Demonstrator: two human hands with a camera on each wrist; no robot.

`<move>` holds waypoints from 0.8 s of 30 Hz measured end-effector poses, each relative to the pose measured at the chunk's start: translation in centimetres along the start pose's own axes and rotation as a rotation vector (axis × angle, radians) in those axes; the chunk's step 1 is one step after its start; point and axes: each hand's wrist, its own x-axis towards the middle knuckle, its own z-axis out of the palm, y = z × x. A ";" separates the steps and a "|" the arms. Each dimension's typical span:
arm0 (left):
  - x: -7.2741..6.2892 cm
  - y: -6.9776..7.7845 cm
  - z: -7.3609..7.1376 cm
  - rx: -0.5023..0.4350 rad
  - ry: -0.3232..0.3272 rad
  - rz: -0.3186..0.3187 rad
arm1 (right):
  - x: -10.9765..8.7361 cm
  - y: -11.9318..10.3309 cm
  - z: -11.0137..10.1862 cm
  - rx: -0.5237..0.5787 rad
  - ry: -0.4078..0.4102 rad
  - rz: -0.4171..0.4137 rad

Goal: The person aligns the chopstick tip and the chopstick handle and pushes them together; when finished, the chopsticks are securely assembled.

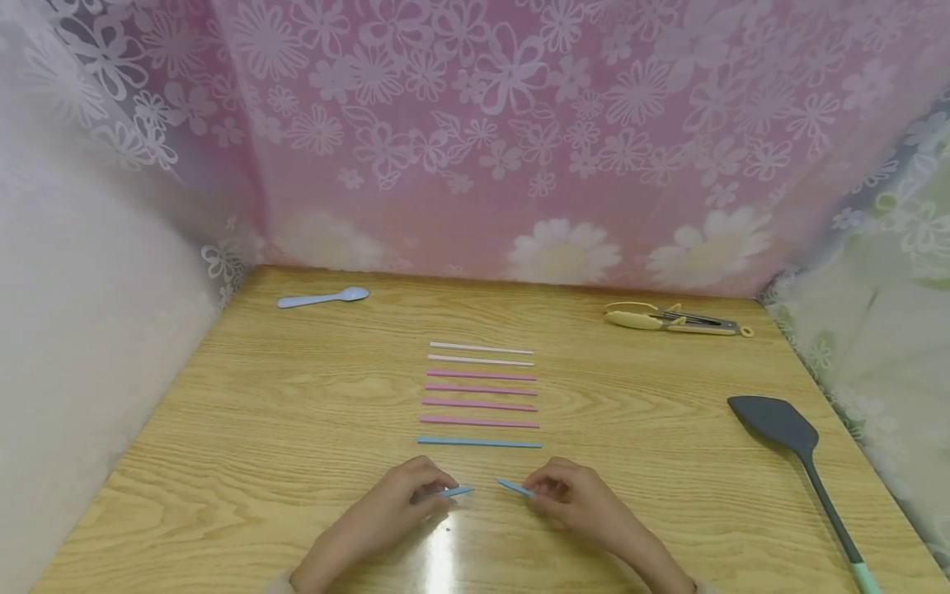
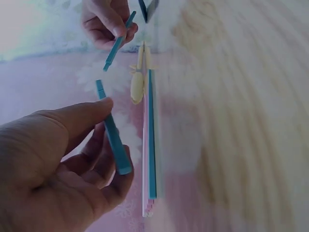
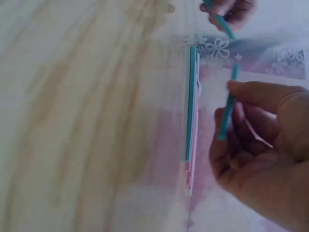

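Near the front of the table, my left hand (image 1: 416, 495) pinches a short blue stick piece (image 2: 114, 137) between thumb and fingers. Opposite it, my right hand (image 1: 575, 497) pinches a second short blue stick piece (image 2: 116, 48). The inner ends of the two pieces point toward each other with a gap between them, and in the left wrist view both ends look narrower. Just beyond my hands lies a long blue stick (image 1: 479, 442), parallel to several pink sticks (image 1: 481, 406) and two white sticks (image 1: 481, 360) in a row.
A pale blue spoon (image 1: 322, 298) lies at the back left. Yellow-tipped tongs (image 1: 675, 320) rest at the back right. A dark spatula (image 1: 778, 422) with a mint handle end lies along the right side. Pink floral cloth (image 1: 475, 165) hangs behind the wooden table (image 1: 245, 462).
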 end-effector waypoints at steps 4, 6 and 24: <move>0.3 0.6 0.0 -0.024 0.024 0.038 | 0.0 -0.7 0.4 0.011 0.070 -0.091; 0.5 0.9 0.1 -0.037 0.035 0.049 | 0.0 -1.0 0.5 0.017 0.094 -0.127; 0.8 1.5 -0.3 -0.050 0.013 0.096 | 0.2 -1.7 0.4 0.006 0.176 -0.200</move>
